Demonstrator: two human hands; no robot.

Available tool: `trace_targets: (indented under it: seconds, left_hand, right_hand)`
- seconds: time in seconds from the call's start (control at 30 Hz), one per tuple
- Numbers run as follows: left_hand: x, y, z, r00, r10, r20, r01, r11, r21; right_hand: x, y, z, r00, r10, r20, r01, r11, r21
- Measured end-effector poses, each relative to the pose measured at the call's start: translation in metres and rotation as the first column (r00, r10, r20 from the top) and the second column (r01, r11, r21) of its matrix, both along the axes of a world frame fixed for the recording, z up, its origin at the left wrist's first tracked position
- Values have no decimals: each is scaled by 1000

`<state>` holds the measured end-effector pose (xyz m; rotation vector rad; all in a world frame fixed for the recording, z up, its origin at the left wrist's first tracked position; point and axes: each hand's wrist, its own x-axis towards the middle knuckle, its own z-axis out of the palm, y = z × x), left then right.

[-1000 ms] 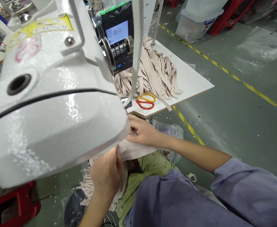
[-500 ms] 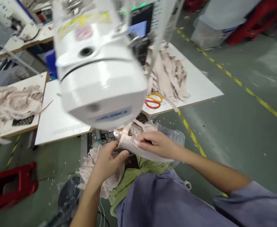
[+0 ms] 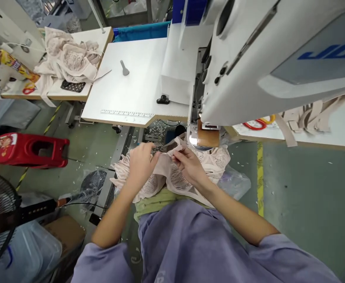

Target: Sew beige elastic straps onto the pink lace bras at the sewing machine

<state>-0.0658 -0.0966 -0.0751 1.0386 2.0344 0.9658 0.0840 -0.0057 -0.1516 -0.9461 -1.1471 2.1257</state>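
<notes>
The lace garment (image 3: 151, 188) was pale pink, openwork-patterned. The sewing machine (image 3: 278, 51) was white with blue lettering. The bench (image 3: 137, 78) was white, the stool (image 3: 28, 149) red, the sleeves (image 3: 107, 263) lavender, the floor (image 3: 308, 188) grey-green, yellow-striped.

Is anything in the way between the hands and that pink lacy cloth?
Nothing visible is. The left hand and the right hand both pinch the pink lacy cloth directly, with no gap. They hold it over the lap, just in front of the white sewing machine.

Left hand (image 3: 141, 162) and right hand (image 3: 187, 165) pinched shut, fingertips nearly meeting.
</notes>
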Motion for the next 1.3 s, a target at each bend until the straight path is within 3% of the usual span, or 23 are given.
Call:
trace_targets:
  seconds: [0.03,0.07,0.1,0.17,0.27,0.43,0.5,0.63,0.77,0.83,0.9,0.97,1.1,1.17,1.23,1.3]
  left_hand:
    - [7,0,-14,989,125,78,-127,991,34]
    - [15,0,-27,976,157,149,-164,986,39]
    - [24,1,-38,965,145,220,-156,987,34]
    - [42,5,-55,943,79,325,-94,995,30]
    - [60,12,-63,915,68,398,-93,995,44]
    - [66,22,-52,954,36,297,-55,997,56]
    - [64,23,-46,983,42,179,-55,996,69]
    - [63,21,-36,1000,2,0,-2,996,85]
    - [67,21,-24,996,-85,14,83,992,92]
    - [70,23,-19,994,-89,69,83,993,89]
    - [73,27,-16,990,-84,114,75,994,79]
    - [78,33,-15,993,-85,84,79,994,72]
    - [88,45,-14,990,-66,-123,73,996,53]
    - [88,51,-16,988,-60,-144,65,997,29]
    - [86,55,-17,987,-88,-131,90,996,9]
    - [85,57,-18,980,-149,-134,151,989,1]
  right_hand:
    - [3,-2,-7,997,-42,59,30,981,193]
    - [7,-5,-13,990,-76,119,25,924,381]
    - [11,-6,-19,980,-101,173,-7,845,535]
    - [22,-5,-27,961,-132,241,-86,689,720]
    - [38,4,-34,950,-151,272,-155,528,835]
    - [57,16,-28,953,-148,265,-207,323,923]
    - [61,17,-19,956,-162,245,-186,309,933]
    - [66,23,2,964,-162,212,-125,430,894]
    - [65,33,15,958,-67,278,-210,494,844]
    - [63,36,16,967,-76,242,-172,504,846]
    - [62,36,15,974,-136,179,-94,477,874]
    - [62,33,12,971,-201,133,-39,412,910]
    - [68,31,3,950,-281,136,-86,183,979]
    - [77,44,1,951,-257,174,-156,89,984]
    - [93,70,4,932,-249,264,-252,79,964]
    - [114,110,16,824,-378,423,-386,173,906]
